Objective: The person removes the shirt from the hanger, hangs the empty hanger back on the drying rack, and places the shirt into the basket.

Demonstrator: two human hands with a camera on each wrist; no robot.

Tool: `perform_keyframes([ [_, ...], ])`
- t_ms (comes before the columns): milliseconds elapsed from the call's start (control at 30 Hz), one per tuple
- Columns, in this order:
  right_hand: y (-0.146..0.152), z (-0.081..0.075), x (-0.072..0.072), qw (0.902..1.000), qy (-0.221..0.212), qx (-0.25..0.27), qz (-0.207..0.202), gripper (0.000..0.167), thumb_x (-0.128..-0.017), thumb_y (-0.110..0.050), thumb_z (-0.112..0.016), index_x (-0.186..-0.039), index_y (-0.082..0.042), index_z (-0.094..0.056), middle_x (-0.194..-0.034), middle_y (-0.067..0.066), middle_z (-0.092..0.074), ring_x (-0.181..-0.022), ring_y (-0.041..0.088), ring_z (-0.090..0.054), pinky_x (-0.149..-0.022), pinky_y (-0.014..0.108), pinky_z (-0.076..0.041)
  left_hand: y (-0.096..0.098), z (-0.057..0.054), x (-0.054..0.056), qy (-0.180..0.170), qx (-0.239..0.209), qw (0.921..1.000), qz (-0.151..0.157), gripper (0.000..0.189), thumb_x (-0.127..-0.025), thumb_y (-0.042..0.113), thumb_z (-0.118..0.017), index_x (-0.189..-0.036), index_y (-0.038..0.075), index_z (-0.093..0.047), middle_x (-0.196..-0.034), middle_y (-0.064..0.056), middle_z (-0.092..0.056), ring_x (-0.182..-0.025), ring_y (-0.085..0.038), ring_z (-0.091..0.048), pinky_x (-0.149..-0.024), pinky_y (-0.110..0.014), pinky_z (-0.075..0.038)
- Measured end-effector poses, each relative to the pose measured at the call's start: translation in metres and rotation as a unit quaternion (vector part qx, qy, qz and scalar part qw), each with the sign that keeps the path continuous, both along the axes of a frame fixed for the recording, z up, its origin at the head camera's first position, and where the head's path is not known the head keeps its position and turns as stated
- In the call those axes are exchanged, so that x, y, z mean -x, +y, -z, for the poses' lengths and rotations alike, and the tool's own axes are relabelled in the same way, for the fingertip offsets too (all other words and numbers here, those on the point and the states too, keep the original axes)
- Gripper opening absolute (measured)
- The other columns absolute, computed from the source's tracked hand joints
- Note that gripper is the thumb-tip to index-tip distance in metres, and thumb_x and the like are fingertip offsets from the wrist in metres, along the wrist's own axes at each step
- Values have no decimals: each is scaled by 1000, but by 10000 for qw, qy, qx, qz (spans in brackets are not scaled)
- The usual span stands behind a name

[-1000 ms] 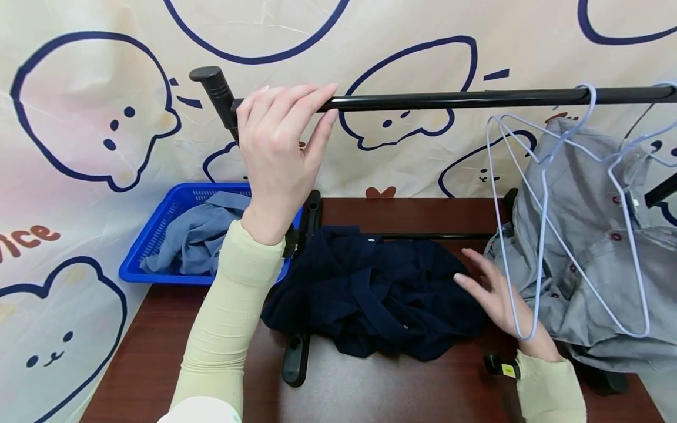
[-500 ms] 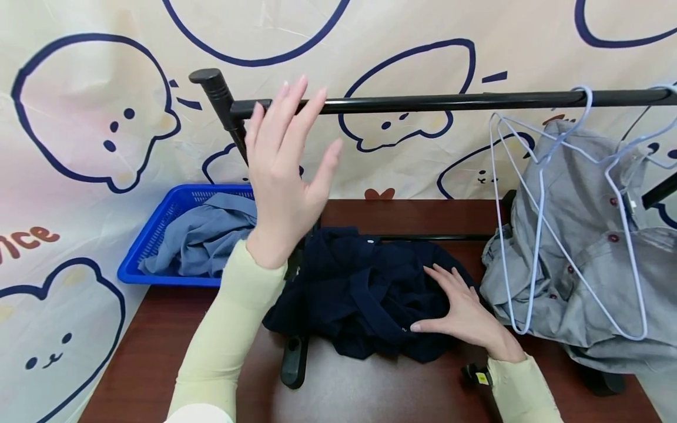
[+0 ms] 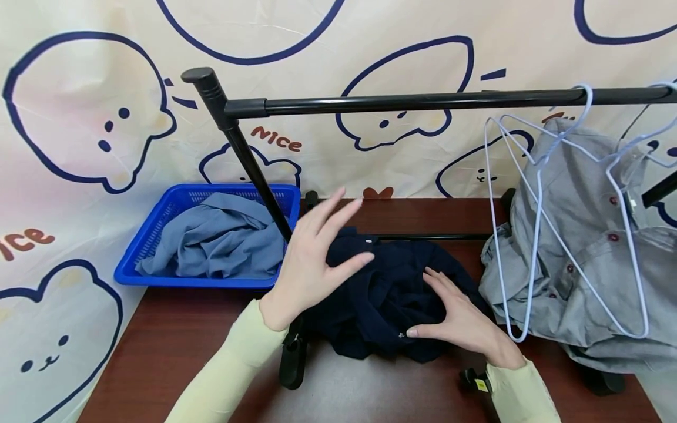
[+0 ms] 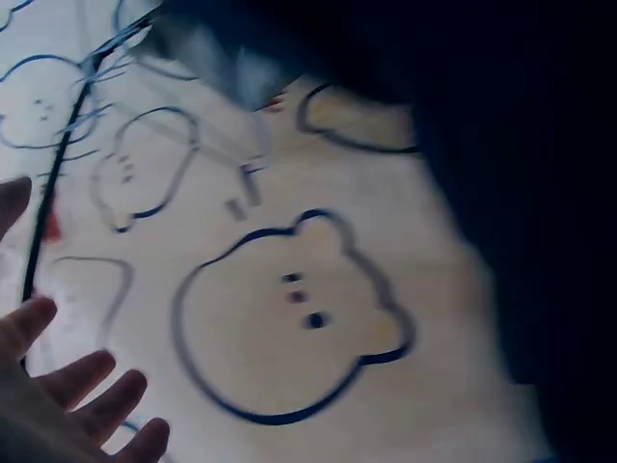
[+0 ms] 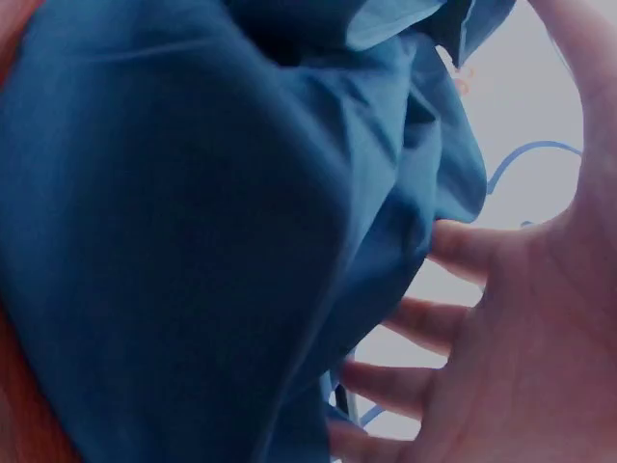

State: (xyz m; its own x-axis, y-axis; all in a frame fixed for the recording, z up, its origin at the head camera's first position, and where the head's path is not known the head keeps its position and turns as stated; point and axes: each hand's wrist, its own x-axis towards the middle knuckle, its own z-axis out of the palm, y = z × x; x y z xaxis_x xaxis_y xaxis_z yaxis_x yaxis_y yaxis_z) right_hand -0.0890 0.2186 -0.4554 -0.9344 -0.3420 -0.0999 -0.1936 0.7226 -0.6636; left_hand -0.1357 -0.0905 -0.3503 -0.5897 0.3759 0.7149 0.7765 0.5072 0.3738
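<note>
A crumpled navy garment (image 3: 386,305) with a small white button lies on the brown table (image 3: 180,329). My right hand (image 3: 465,323) rests at its right side, thumb and fingers spread. In the right wrist view those fingers (image 5: 390,386) reach against the bunched cloth (image 5: 193,212). My left hand (image 3: 312,264) is at the garment's left side with fingers extended and thumb apart. The left wrist view shows its fingers (image 4: 96,386) holding nothing; whether it touches the garment I cannot tell.
A black clothes rack bar (image 3: 402,103) spans overhead, with its post (image 3: 254,170) on the left. Pale blue hangers (image 3: 536,235) and a grey buttoned garment (image 3: 597,252) hang at right. Behind the left arm stands a blue basket (image 3: 132,258) with blue-grey cloth (image 3: 222,235).
My left hand has let go of the rack bar and come down to the navy garment. My right hand has moved left from beside the hanger onto the garment.
</note>
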Motion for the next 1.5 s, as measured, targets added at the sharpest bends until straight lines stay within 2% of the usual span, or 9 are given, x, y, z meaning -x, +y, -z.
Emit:
perform_keyframes([
  [100,-3,-3,-4,9989,-135,390,-218,125,-69,-60,-88,-164,-17,-19,-166,11,-19,-148,36,-22,-110,64,-27,-6,23,-4,-634,671,9957,58,83,-90,73,-57,-158,28,-40,-165,-2,-26,-148,-25,-30,-114,-59,-25],
  [233,-9,-3,-7,9946,-192,780,-657,141,-59,-54,-96,-164,-36,-5,-168,7,-13,-149,36,-21,-108,66,-29,-13,44,-10,-1490,1769,9727,187,100,-78,86,-57,-161,40,-28,-169,4,-10,-151,-28,-20,-113,-67,-17],
  [400,-22,4,-7,9972,158,-100,-723,131,-61,-56,-95,-162,-47,-12,-162,22,-25,-142,49,-32,-102,70,-34,-17,61,-14,-2176,2476,9439,194,116,-63,96,-58,-161,48,-17,-170,5,-2,-153,-35,-12,-110,-74,-11],
  [600,-22,12,3,9915,1236,-118,-383,67,-89,-8,-76,-148,-31,-55,-135,5,-62,-122,32,-58,-102,61,-39,-17,72,-15,-2194,2666,9385,61,128,-57,94,-66,-162,44,-15,-170,-4,-7,-153,-37,-9,-108,-77,-5],
  [733,-13,11,14,9828,1822,191,244,55,-86,7,-67,-133,-22,-69,-131,4,-66,-122,30,-59,-103,60,-38,-15,76,-14,-2199,2661,9381,-282,124,-63,84,-75,-163,41,-16,-170,-8,-8,-152,-40,-6,-108,-77,-4],
  [833,-5,10,22,9755,1999,172,901,51,-88,0,-68,-137,-16,-65,-138,14,-61,-129,38,-52,-104,61,-36,-13,79,-13,-2251,2584,9378,-551,121,-66,77,-79,-163,40,-18,-169,-12,-7,-152,-43,-2,-108,-77,-8],
  [1067,3,14,36,9875,492,-388,1443,90,-93,-45,-70,-164,-21,-20,-164,31,-9,-142,64,-9,-107,75,-18,-7,88,-8,-2649,2611,9262,-608,129,-64,74,-83,-163,44,-6,-170,-11,2,-151,-47,0,-104,-79,-19],
  [1333,-8,22,54,9936,-98,-248,1099,110,-81,-65,-74,-165,-31,-12,-166,26,-3,-146,54,-16,-105,71,-29,-1,92,4,-3461,2200,9105,-524,138,-59,72,-87,-159,53,7,-169,-12,10,-150,-48,-4,-100,-81,-23],
  [1500,-24,26,60,9976,-310,123,604,110,-83,-61,-74,-165,-18,-15,-166,25,-6,-149,48,-14,-110,65,-28,-2,91,9,-3592,2196,9050,-613,129,-68,64,-87,-161,50,1,-167,-22,7,-148,-49,-9,-101,-79,-26],
])
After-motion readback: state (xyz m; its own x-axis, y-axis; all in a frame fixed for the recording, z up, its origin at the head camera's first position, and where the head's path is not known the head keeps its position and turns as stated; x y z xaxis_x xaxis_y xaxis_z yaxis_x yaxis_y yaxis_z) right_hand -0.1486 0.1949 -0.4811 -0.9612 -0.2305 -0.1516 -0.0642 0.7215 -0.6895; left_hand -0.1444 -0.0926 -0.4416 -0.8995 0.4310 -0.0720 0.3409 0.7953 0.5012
